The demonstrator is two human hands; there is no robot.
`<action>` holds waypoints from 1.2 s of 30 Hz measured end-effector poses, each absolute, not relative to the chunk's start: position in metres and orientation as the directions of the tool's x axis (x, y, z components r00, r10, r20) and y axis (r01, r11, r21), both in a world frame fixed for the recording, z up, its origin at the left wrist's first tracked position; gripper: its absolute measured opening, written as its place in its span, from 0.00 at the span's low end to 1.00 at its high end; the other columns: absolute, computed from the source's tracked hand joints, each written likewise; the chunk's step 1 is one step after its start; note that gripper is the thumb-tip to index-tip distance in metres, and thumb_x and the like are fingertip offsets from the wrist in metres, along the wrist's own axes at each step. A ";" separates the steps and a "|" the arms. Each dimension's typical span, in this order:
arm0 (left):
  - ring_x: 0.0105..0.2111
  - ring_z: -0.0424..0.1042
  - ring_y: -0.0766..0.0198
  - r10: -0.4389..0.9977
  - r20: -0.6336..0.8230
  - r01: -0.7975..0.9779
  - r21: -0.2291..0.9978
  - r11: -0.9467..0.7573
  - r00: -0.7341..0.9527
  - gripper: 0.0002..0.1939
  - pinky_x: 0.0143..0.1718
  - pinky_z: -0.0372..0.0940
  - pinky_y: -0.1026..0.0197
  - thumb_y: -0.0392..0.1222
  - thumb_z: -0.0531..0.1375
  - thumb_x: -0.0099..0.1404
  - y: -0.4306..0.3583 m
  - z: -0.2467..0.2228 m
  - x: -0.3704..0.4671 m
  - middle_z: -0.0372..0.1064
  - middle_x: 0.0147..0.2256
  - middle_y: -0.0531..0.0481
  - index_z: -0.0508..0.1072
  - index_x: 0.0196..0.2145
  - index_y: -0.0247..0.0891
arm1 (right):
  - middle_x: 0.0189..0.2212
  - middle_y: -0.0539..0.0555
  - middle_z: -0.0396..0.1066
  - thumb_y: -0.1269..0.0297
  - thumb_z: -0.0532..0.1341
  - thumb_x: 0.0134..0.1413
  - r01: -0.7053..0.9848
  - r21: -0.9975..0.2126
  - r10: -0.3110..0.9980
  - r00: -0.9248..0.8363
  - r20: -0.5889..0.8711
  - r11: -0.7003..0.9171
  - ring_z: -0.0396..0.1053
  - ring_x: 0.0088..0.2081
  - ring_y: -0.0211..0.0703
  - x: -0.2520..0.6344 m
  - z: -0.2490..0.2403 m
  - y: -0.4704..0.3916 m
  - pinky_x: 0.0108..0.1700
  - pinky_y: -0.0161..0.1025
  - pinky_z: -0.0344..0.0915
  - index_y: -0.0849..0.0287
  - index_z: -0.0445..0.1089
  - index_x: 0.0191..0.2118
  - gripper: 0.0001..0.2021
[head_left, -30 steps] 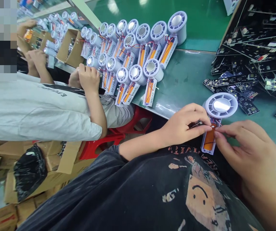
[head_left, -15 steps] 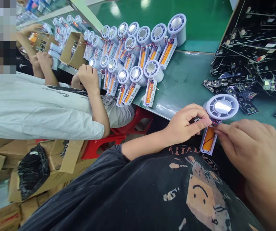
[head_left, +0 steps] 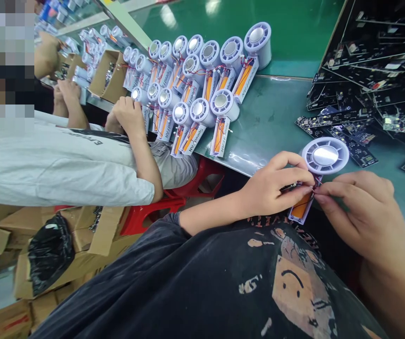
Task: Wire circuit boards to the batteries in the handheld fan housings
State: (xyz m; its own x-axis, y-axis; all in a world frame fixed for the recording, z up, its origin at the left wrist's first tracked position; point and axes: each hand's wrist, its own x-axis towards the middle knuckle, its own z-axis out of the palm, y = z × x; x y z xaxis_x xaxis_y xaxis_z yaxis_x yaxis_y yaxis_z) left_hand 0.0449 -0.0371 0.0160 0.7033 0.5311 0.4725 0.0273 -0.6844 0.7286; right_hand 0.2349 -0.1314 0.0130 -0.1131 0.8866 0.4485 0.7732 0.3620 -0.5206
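Observation:
A lavender fan unit (head_left: pixel 325 156) with a round ribbed head and silver centre lies at the table edge near my body. Its narrow handle holds an orange battery (head_left: pixel 300 207) with a dark wire across it. My left hand (head_left: pixel 280 183) is closed, thumb and fingers pinching at the neck of the unit, partly over the handle. From the right, my right hand (head_left: pixel 361 207) meets it there in a pinch of thumb and forefinger. What lies between the fingertips, apparently thin wires, is too small to make out.
Several similar fan units (head_left: pixel 199 110) stand in rows at the left on the green table (head_left: pixel 276 117). Loose black circuit boards (head_left: pixel 355 117) are piled at the right. Co-workers sit at the left, one near a cardboard box (head_left: pixel 107 75). A red stool (head_left: pixel 202 181) stands below the table edge.
My left hand's fingertips have come down and closer to my right hand's at the neck. The handle has tilted slightly left. Another person's hand at the far left has moved.

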 end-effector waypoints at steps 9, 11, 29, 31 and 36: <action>0.44 0.70 0.63 0.685 0.321 0.017 0.899 -0.438 0.654 0.08 0.51 0.68 0.57 0.44 0.62 0.70 -0.038 0.014 0.049 0.68 0.40 0.48 0.74 0.35 0.37 | 0.32 0.51 0.74 0.69 0.69 0.53 0.893 -0.325 0.753 -0.024 0.658 0.312 0.68 0.34 0.47 0.218 0.010 -0.132 0.41 0.47 0.59 0.50 0.70 0.43 0.13; 0.44 0.70 0.62 0.695 0.257 0.021 0.931 -0.365 0.671 0.10 0.52 0.67 0.56 0.47 0.61 0.70 -0.038 0.014 0.048 0.68 0.40 0.47 0.74 0.36 0.37 | 0.31 0.51 0.74 0.70 0.70 0.52 0.909 -0.283 0.723 -0.029 0.690 0.307 0.68 0.33 0.46 0.215 0.008 -0.133 0.41 0.47 0.59 0.51 0.70 0.43 0.14; 0.44 0.72 0.64 0.645 0.433 -0.001 0.830 -0.557 0.630 0.04 0.48 0.70 0.58 0.42 0.64 0.68 -0.035 0.014 0.051 0.70 0.40 0.49 0.75 0.37 0.39 | 0.30 0.50 0.69 0.68 0.62 0.61 0.856 -0.438 0.787 0.062 0.613 0.274 0.66 0.34 0.43 0.216 0.003 -0.122 0.41 0.46 0.55 0.53 0.70 0.37 0.02; 0.43 0.72 0.64 0.622 0.471 -0.016 0.805 -0.593 0.625 0.04 0.47 0.70 0.58 0.41 0.64 0.68 -0.035 0.013 0.052 0.70 0.40 0.49 0.75 0.37 0.38 | 0.30 0.50 0.71 0.68 0.62 0.61 0.847 -0.472 0.795 0.101 0.598 0.247 0.67 0.34 0.44 0.214 0.005 -0.123 0.41 0.46 0.56 0.54 0.69 0.37 0.02; 0.42 0.71 0.64 0.610 0.491 0.003 0.777 -0.629 0.621 0.04 0.46 0.70 0.57 0.41 0.62 0.69 -0.035 0.011 0.053 0.70 0.41 0.48 0.75 0.36 0.39 | 0.28 0.50 0.72 0.68 0.63 0.59 0.852 -0.467 0.769 0.130 0.626 0.236 0.68 0.32 0.44 0.213 0.007 -0.124 0.39 0.45 0.58 0.54 0.70 0.36 0.02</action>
State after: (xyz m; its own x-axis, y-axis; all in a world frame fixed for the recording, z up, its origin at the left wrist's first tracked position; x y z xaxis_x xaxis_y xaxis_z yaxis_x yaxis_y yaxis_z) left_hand 0.0532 -0.0351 0.0110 0.6213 0.6104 0.4914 0.0033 -0.6292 0.7773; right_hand 0.2126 -0.1245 0.0072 0.1296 0.7692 0.6257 0.8520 0.2364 -0.4671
